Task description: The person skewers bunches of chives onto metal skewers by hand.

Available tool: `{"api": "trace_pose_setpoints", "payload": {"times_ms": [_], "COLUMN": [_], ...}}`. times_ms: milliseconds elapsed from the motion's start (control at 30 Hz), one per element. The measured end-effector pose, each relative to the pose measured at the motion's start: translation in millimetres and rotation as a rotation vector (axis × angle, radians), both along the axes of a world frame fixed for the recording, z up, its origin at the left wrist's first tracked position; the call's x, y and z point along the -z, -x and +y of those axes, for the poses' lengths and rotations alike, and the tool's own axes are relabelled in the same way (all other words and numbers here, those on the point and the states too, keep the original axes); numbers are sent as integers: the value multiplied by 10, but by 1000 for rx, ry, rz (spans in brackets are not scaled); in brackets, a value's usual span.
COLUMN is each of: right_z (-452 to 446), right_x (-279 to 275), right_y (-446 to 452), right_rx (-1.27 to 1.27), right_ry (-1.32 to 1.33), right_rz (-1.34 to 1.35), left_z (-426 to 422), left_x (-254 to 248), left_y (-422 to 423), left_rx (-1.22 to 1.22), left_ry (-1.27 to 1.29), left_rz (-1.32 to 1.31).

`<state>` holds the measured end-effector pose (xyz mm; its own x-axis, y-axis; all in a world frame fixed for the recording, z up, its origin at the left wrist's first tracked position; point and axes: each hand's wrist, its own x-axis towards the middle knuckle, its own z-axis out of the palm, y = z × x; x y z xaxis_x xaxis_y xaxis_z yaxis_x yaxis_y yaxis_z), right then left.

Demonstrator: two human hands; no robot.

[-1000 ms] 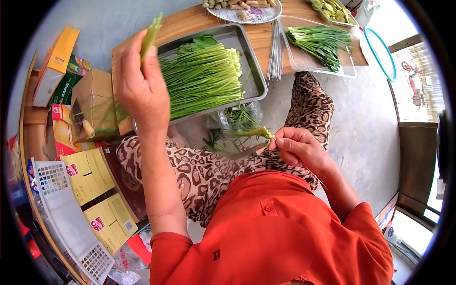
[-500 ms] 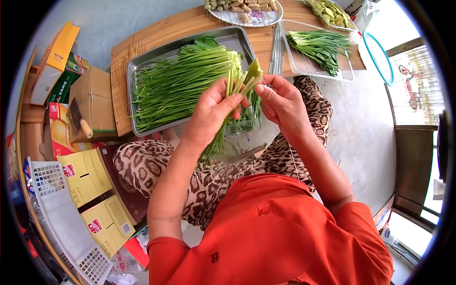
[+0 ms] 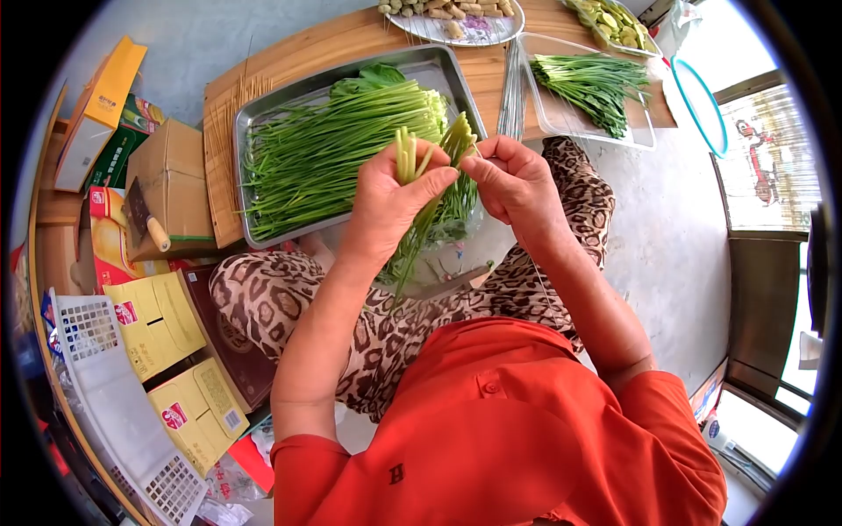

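My left hand is closed around a few garlic chives, pale stalk ends upward and green leaves hanging below the fist. Between my hands stands a flat row of chive stalks, side by side. My right hand pinches at the edge of that row, thumb against fingers. A thin metal skewer runs down from under my right hand toward the red shirt; its tip is hidden. Behind my hands, a metal tray holds a large pile of garlic chives.
More metal skewers lie on the wooden table, beside a clear tub of greens. At the back are a plate of skewered food and a container of sliced vegetables. A knife rests against a cardboard box.
My left hand has tilted, separating its stalks leftward from the row. My right hand has shifted slightly left, its fingertips against the row's edge.
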<state>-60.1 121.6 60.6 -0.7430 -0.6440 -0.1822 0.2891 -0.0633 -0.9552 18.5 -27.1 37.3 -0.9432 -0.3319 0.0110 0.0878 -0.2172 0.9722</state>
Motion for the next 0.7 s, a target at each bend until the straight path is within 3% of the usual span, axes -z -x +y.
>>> {"api": "trace_pose_setpoints", "payload": {"times_ms": [233,300,500,700], "right_z": [43,133,326,294], "right_x": [-69,-125,-315,-247], "right_y": [-47,-82,-197,-196], "right_rx": [-11,-23,-249,-234], "right_ry": [-55,-93,-126,-157], "right_rz": [28,50,8,13], "left_z": [-75,-168,-342,-323], "left_x": [55,28,56,25], "left_y": [13,4,6,8], "left_rx": [17,-11,-6,13], "left_ry": [1,-176,-237,-261], "left_rz": [-30,-61,-81,-82]}}
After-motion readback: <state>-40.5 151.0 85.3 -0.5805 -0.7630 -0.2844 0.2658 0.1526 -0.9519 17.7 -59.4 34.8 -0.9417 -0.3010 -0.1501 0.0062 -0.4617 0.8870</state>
